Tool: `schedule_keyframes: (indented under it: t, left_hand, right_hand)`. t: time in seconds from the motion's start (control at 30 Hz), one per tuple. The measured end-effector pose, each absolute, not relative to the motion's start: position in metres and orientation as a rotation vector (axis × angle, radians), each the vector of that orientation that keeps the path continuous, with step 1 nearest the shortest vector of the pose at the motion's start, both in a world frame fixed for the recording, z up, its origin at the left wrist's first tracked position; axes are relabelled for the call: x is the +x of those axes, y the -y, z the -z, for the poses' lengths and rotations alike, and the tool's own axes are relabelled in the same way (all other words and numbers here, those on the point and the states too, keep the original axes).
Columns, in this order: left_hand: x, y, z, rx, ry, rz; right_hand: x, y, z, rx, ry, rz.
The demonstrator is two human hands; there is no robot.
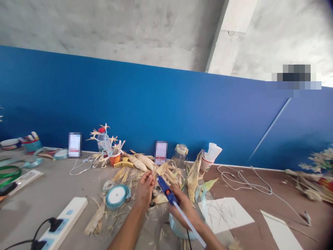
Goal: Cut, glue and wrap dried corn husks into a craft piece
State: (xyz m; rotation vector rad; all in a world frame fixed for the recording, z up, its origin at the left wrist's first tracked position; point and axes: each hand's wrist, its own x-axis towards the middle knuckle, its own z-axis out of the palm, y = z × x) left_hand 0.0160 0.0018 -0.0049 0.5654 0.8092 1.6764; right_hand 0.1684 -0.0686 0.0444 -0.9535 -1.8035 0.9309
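The glue gun is over the middle of the table, its nozzle toward the far edge and close to the left fingertips. The right hand has its grip wrapped round the gun; the left hand holds thumb and fingers together, but I cannot tell whether anything is pinched there. If the gun is hot, a small slip could burn those fingers — the nozzle is that near — or drip glue on the loose husks just beyond. The long glue stick juts back over the right forearm and might snag pale blue ribbon. A ribbon spool crowds the left wrist. The power strip lies toward the near left corner; a jar and a phone stand along the far edge, behind the husks.
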Motion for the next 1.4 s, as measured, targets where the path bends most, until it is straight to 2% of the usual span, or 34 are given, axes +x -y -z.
schedule_keyframes:
  t: [0.53,1.0,1.4]
  left_hand:
    - [0.018,-0.005,0.009,0.621,-0.83,-1.704]
    - [0.02,-0.005,0.01,0.648,-0.852,-1.717]
    - [0.02,-0.005,0.01,0.646,-0.862,-1.718]
  right_hand:
    - [0.149,0.05,-0.019,-0.885,1.883,-0.538]
    - [0.147,0.049,-0.007,-0.957,1.859,-0.4]
    - [0.143,0.048,0.004,-0.971,1.819,-0.406]
